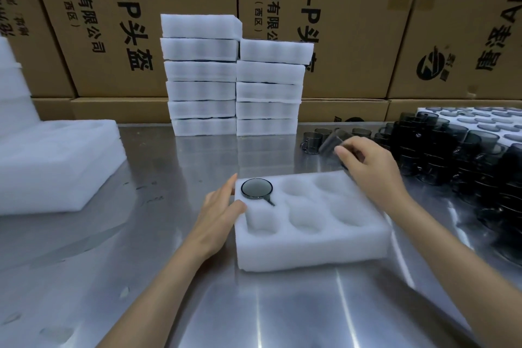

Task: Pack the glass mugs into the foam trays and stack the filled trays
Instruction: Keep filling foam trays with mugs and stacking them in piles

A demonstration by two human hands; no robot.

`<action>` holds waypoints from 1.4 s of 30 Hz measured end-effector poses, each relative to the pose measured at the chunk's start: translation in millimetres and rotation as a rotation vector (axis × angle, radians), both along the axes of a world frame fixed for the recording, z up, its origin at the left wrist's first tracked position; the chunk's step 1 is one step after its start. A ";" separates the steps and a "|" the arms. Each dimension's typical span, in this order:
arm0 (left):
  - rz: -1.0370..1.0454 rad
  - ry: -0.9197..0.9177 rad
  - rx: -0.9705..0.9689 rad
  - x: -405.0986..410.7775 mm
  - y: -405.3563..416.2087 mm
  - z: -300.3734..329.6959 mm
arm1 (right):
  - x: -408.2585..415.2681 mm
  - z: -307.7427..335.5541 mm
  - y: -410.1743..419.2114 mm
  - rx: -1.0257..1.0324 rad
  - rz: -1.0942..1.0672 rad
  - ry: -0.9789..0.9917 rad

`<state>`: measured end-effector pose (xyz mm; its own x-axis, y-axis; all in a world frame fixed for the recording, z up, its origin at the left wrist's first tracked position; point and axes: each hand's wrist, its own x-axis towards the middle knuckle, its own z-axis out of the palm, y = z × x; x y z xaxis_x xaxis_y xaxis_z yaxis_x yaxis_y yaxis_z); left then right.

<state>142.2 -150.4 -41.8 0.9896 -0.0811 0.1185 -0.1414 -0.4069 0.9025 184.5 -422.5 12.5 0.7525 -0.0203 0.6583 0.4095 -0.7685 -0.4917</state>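
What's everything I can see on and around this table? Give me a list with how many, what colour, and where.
Foam tray: one, white, six pockets, front centre of the table.
Seated mug: one, smoky grey, in the tray's far-left pocket.
Held mug: one, smoky grey, tilted, above the tray's far-right corner.
Loose mugs: many, dark grey, stacked at right.
Filled tray stacks: two, white, back centre; six and five high.
Foam blocks: several, white, left.
Cardboard boxes: several, brown, behind.
Metal table: one, silver.
Left hand: rests on the tray's left edge.
Right hand: grips the held mug.
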 end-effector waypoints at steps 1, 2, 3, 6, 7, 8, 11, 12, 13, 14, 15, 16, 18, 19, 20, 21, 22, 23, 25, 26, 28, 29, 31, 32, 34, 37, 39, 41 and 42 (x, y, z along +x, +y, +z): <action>0.004 -0.008 0.008 -1.2 -1.2 0.5 | -6.9 3.5 7.2 -0.010 0.052 -0.011; 0.008 -0.015 0.015 -2.1 -2.2 0.9 | -12.4 6.3 14.8 -0.041 0.087 -0.012; 0.015 -0.017 0.022 -2.7 -2.8 0.9 | -16.4 7.8 22.6 -0.089 0.108 -0.002; 0.028 -0.013 0.047 -3.3 -3.3 0.9 | -23.5 3.6 44.8 -0.246 0.124 0.075; 0.029 -0.011 0.048 -3.5 -3.6 0.9 | -25.1 0.0 49.4 -0.287 0.122 0.100; 0.030 -0.010 0.050 -3.7 -3.9 1.0 | -26.4 -3.7 52.1 -0.320 0.119 0.121; 0.023 -0.004 0.065 -3.5 -3.1 0.7 | -29.1 -9.5 54.1 -0.368 0.114 0.160; 0.018 -0.006 0.069 -3.4 -2.7 0.4 | -29.0 -9.4 54.7 -0.380 0.109 0.167; 0.015 -0.007 0.068 -3.3 -2.9 0.4 | -28.7 -8.8 55.7 -0.396 0.104 0.176; 0.016 -0.007 0.064 -3.5 -3.3 0.6 | -28.6 -8.4 56.8 -0.410 0.100 0.185; 0.020 -0.006 0.060 -3.6 -3.7 1.0 | -28.6 -8.1 57.8 -0.418 0.099 0.194; 0.022 -0.005 0.057 -3.8 -3.9 1.4 | -29.0 -8.0 58.4 -0.423 0.099 0.201; 0.024 -0.002 0.053 -4.5 -3.9 2.1 | -30.1 -7.6 58.2 -0.435 0.097 0.208; 0.023 0.001 0.052 -5.0 -3.9 2.4 | -30.1 -7.4 58.0 -0.441 0.096 0.212; 0.023 0.002 0.050 -5.5 -3.9 2.5 | -30.1 -7.3 58.0 -0.442 0.096 0.217; 0.023 0.003 0.048 -5.8 -4.0 2.5 | -29.7 -7.5 58.5 -0.440 0.097 0.224; 0.025 0.002 0.048 -6.1 -4.1 2.5 | -29.4 -7.9 59.3 -0.437 0.098 0.231; 0.026 0.001 0.050 -6.1 -4.0 2.3 | -29.2 -8.4 60.1 -0.435 0.100 0.238; 0.031 0.003 0.055 -5.8 -3.1 1.5 | -29.0 -9.4 59.6 -0.432 0.107 0.248; 0.033 0.001 0.061 -6.1 -2.3 0.9 | -29.1 -10.1 57.8 -0.429 0.114 0.251; 0.027 -0.019 0.080 -7.0 -1.4 0.0 | -29.4 -11.9 52.8 -0.408 0.143 0.269; 0.027 -0.040 0.091 -6.9 -1.5 -0.1 | -29.6 -12.3 50.0 -0.391 0.163 0.289; 0.032 -0.089 0.129 -6.6 -2.9 1.5 | -29.2 -12.6 45.8 -0.362 0.190 0.329; 0.041 -0.122 0.159 -6.6 -4.0 3.4 | -28.9 -12.7 44.4 -0.355 0.197 0.341; 0.069 -0.225 0.223 -7.1 -6.0 8.5 | -28.6 -13.7 43.9 -0.359 0.207 0.347; 0.070 -0.362 0.259 -10.8 -9.9 15.4 | -28.3 -16.1 46.0 -0.419 0.229 0.356; 0.038 -0.399 0.282 -14.1 -13.0 18.0 | -27.0 -17.1 45.9 -0.448 0.234 0.357; 0.009 -0.417 0.310 -16.7 -16.1 20.7 | -27.1 -17.0 44.8 -0.432 0.243 0.353; -0.006 -0.424 0.319 -17.7 -17.4 22.6 | -27.7 -16.1 43.4 -0.387 0.243 0.336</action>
